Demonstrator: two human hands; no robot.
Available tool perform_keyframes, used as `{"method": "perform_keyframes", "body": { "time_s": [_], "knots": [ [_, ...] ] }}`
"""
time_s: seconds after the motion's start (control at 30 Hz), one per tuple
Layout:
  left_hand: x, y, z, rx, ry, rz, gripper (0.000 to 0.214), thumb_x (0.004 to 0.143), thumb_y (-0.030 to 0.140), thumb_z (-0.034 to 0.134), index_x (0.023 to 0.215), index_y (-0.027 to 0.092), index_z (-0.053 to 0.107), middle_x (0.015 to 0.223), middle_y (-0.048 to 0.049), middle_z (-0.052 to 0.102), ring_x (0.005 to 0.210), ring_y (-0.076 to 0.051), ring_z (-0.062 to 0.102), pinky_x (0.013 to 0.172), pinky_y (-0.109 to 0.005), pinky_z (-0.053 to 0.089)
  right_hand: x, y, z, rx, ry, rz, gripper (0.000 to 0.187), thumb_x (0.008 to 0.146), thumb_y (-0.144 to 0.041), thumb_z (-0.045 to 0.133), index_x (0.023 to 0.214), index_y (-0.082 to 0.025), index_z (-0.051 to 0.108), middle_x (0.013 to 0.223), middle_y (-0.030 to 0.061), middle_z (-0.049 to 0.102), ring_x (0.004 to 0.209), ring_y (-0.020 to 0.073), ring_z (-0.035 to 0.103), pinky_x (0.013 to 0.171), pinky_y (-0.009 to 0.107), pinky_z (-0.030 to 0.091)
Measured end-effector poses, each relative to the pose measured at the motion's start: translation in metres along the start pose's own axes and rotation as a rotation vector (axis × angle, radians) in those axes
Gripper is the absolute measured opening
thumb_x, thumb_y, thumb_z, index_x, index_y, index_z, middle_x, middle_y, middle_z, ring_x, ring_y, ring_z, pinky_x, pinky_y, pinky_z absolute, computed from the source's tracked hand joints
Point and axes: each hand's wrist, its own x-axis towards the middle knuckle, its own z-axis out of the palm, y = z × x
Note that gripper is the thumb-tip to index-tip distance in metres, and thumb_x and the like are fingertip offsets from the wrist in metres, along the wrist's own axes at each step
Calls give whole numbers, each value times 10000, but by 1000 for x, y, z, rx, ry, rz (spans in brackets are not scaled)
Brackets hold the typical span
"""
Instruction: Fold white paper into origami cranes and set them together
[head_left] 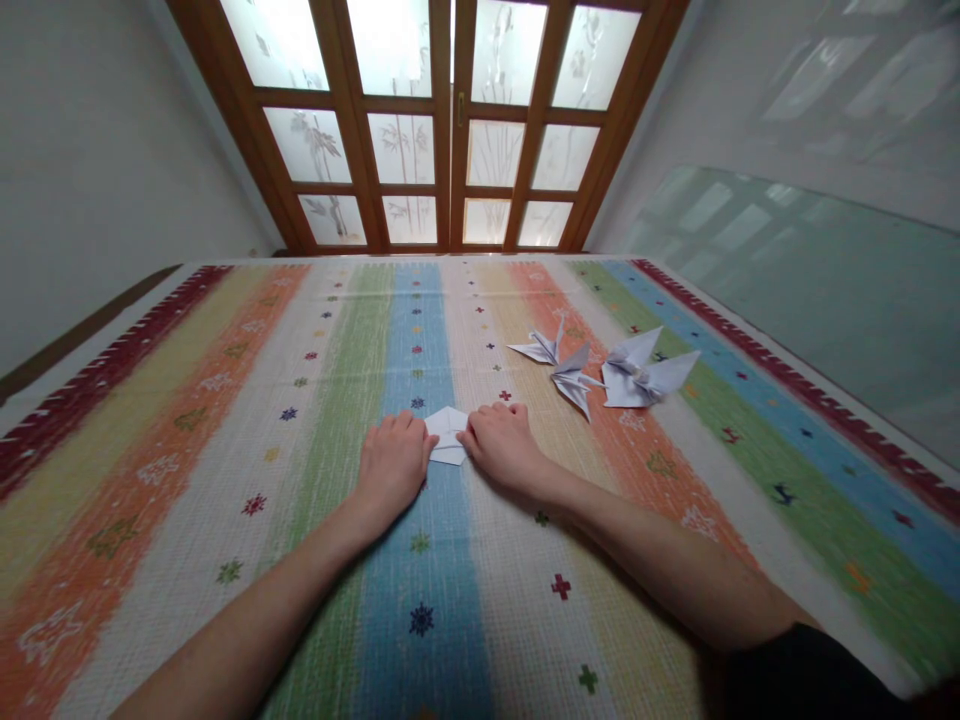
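A small piece of folded white paper point(448, 436) lies on the blue stripe of the tablecloth, between my two hands. My left hand point(394, 460) grips its left edge, thumb on top and fingers curled. At the paper's right edge, my right hand point(504, 442) is closed on it in the same way, its thumb pressing near a crease. Fold lines cross the sheet, and its outline is angular. The fingertips beneath and behind the paper are partly hidden.
Folded paper cranes point(574, 378) sit to the right beyond my right hand, with a larger white one point(646, 370) beside them. A striped, patterned tablecloth point(322, 560) covers the table. Wooden doors with frosted panes point(405, 150) stand past the far edge, with walls on both sides.
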Motion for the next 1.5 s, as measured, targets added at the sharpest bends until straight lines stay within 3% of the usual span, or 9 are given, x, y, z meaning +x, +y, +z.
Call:
{"method": "perform_keyframes", "body": {
  "time_s": [0.27,0.37,0.5,0.6,1.03,1.23,1.33,1.43,1.5],
  "knots": [
    [-18,-29,-13,83,282,-61,271,934,218,420,1088,124,622,1091,-171,633,988,-329,569,788,-442,450,-1,3,3,36,30,1,270,969,-332,499,857,-151,667,952,98,708,929,253,578,785,374,289],
    [-30,-24,-10,42,366,124,350,946,181,371,1208,108,591,1244,-188,611,1143,-326,551,945,-469,414,-1,3,4,36,49,-6,262,966,-334,509,855,-153,664,952,95,710,929,252,583,788,374,284],
    [-41,-4,10,-14,196,447,674,946,560,393,1404,68,437,1489,-199,430,1391,-338,365,1128,-487,274,-3,2,6,29,83,-10,252,966,-328,514,859,-155,663,964,92,713,941,254,588,805,381,279],
    [-42,2,21,-19,49,431,856,894,693,371,1458,48,361,1535,-213,350,1432,-334,308,1149,-478,256,-5,3,7,28,107,-2,244,965,-339,521,878,-161,663,977,90,711,950,251,586,817,382,276],
    [-50,-7,17,-7,2,266,887,880,707,382,1483,59,334,1537,-221,329,1439,-361,286,1155,-605,159,-16,25,10,58,140,27,224,942,-365,567,830,-186,644,933,68,687,947,246,556,801,363,268],
    [-50,-18,17,-12,27,271,853,877,684,415,1473,76,362,1533,-214,342,1421,-371,321,1135,-593,232,-23,46,3,194,113,86,217,923,-309,575,770,-172,641,854,50,664,878,214,564,783,340,293],
    [-50,-19,19,-23,51,274,844,869,680,434,1472,94,366,1529,-203,358,1418,-370,327,1124,-583,262,-26,52,-2,276,191,110,193,909,-248,561,754,-157,630,830,54,649,820,191,561,763,320,335],
    [-50,-18,22,-43,73,278,833,871,668,442,1474,100,358,1523,-204,374,1415,-372,331,1117,-587,270,-31,43,-3,281,348,-64,158,918,-220,524,874,-144,655,937,93,657,919,212,561,850,344,375],
    [-50,-17,23,-53,80,279,830,872,661,452,1472,96,354,1518,-210,381,1413,-376,333,1117,-593,263,-33,30,0,264,331,-304,200,933,-250,506,1011,-146,659,1027,112,658,981,227,555,920,371,381]
  ]
}}
